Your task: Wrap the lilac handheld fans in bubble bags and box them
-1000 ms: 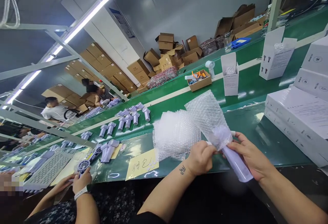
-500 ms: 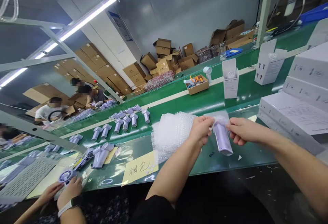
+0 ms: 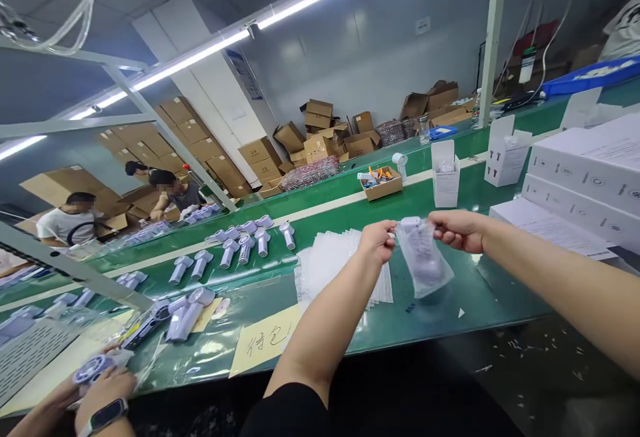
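A translucent bubble-wrap bag (image 3: pixel 426 275) hangs in front of me over the green bench, its upper edge pinched between my two hands. Inside it is a lavender handheld fan (image 3: pixel 411 222), whose top pokes out at the bag's mouth while the rest shows blurred through the wrap. My left hand (image 3: pixel 379 239) is closed on the left side of the mouth. My right hand (image 3: pixel 457 230) is closed on the right side. Just left of the bag lies a stack of flat bubble-wrap bags (image 3: pixel 330 263), partly behind my left forearm.
White printed boxes (image 3: pixel 575 203) are stacked at right. Open white cartons (image 3: pixel 446 180) and a tool box (image 3: pixel 383 187) stand beyond. Several lavender fans (image 3: pixel 245 250) lie left, near a handwritten yellow sheet (image 3: pixel 263 340). A co-worker's hands (image 3: pixel 100 383) hold a fan at lower left.
The fan's handle, bare below the wrap before, is now inside the bag, which hangs down around it. Both hands still grip the wrap. My view has turned slightly.
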Tool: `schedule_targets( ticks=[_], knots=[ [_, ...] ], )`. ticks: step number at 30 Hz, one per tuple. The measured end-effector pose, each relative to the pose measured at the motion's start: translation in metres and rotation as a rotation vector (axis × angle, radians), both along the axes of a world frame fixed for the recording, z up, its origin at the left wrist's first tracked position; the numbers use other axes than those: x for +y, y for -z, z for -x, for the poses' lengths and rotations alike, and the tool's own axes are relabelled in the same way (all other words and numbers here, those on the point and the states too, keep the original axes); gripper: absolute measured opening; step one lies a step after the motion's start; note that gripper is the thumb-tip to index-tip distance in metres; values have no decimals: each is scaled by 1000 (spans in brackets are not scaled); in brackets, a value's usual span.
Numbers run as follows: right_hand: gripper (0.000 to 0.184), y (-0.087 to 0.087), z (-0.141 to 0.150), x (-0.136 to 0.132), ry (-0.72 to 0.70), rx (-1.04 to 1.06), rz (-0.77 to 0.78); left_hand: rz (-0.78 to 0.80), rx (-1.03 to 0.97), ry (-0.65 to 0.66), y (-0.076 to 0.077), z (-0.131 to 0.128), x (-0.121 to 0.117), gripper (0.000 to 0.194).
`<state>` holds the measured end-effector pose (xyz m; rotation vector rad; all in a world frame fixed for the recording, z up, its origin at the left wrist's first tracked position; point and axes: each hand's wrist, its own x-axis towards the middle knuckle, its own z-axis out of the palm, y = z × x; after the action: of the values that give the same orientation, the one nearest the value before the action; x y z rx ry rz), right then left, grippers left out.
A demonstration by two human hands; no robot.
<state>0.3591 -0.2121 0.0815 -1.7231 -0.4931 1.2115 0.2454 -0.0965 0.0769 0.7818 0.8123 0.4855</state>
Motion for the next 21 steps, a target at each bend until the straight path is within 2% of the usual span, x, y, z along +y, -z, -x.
schedule_targets(
  ticks=[3,5,6,8,10,11,12,13,15,17,19,21],
  knots=[
    [20,-18,-3,-8,52,-83,-101,-95,15,100,-18,12,13,13],
    [18,-30,-2,-15,69,-116,-206,-201,-43,169,-30,24,23,15],
    [18,-34,1,-18,71,-118,-264,-307,-101,204,-33,30,28,25],
    [18,-39,11,-23,60,-96,-375,-590,-243,293,-30,39,34,61],
    [18,-35,26,-24,43,-46,-472,-825,-344,444,-15,41,32,97],
    [18,-31,34,-25,38,-15,-513,-874,-361,540,-4,40,28,106],
    [18,-24,41,-25,42,18,-548,-890,-364,632,8,38,20,103],
    [19,-15,47,-26,58,51,-580,-890,-351,677,20,37,10,91],
    [22,5,55,-31,126,111,-627,-905,-265,620,41,35,-13,56],
    [24,26,59,-40,234,160,-651,-980,-152,524,55,38,-37,37],
    [23,41,62,-49,353,201,-662,-1101,-122,571,61,44,-59,39],
    [23,46,66,-60,447,237,-686,-1204,-142,649,64,50,-72,50]
  ],
)
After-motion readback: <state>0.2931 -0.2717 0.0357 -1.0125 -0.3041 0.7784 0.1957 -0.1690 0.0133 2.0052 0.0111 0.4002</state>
